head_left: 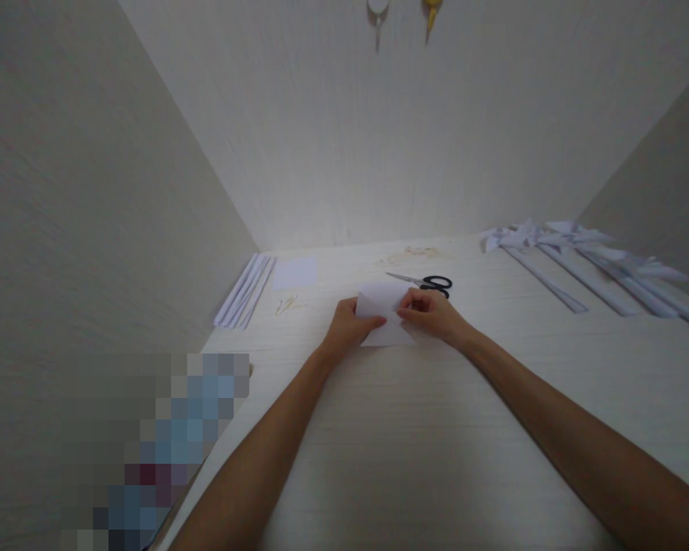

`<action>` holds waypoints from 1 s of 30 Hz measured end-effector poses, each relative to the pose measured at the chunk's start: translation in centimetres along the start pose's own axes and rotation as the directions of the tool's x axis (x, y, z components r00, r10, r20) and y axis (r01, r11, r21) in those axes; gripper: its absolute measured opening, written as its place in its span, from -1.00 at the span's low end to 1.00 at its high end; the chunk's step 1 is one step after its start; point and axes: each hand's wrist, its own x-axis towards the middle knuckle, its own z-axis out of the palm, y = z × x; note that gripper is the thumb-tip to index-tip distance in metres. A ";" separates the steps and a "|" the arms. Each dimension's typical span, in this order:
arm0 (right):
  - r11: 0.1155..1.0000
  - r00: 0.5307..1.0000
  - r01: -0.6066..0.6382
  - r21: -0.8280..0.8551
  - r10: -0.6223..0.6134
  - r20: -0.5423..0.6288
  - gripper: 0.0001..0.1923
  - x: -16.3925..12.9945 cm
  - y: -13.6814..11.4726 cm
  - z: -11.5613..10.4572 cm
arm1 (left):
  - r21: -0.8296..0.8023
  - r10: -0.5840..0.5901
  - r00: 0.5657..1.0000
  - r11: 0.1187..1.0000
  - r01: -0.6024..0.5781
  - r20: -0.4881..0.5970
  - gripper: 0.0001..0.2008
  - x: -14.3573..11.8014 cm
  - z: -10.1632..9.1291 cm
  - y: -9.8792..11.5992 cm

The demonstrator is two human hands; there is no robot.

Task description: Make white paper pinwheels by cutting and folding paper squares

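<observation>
We seem to be at a paper-craft corner in a home or small studio rather than a workshop or lab. We see a pale wood-grain bench (413,428) boxed in by plain panels of the same finish on the left, back and right, like a desk alcove. On it we find black-handled scissors (425,282), a small white sheet (295,272), a row of folded white paper strips (246,291) at the left, and a heap of long rolled paper pieces (597,268) at the right. Two small items hang from hooks (377,11) high on the back panel.
</observation>
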 end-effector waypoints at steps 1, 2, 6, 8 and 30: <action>1.000 1.000 -0.003 -0.005 0.003 0.003 -0.89 0.0 0.0 0.0 | 0.002 0.004 1.000 1.000 -0.004 -0.001 -0.76 0.0 0.0 0.0; 1.000 1.000 -0.004 -0.013 0.004 0.004 -0.89 0.0 -0.1 0.0 | 0.006 0.009 1.000 1.000 -0.009 -0.001 -0.76 0.0 0.0 0.0; 0.999 1.000 -0.016 -0.051 0.017 0.012 -0.89 0.0 -0.3 0.1 | 0.005 0.028 1.000 1.000 -0.028 0.009 -0.75 0.0 0.0 0.0; 0.998 0.999 -0.022 -0.061 0.023 0.025 -0.88 0.0 -0.3 0.1 | -0.010 0.037 0.999 0.999 -0.037 0.019 -0.76 0.1 0.0 0.0; 1.000 1.000 -0.013 0.012 0.013 -0.015 -0.83 -0.3 -0.5 0.5 | 0.001 0.057 0.993 0.998 -0.057 -0.105 -0.81 0.1 0.4 -0.3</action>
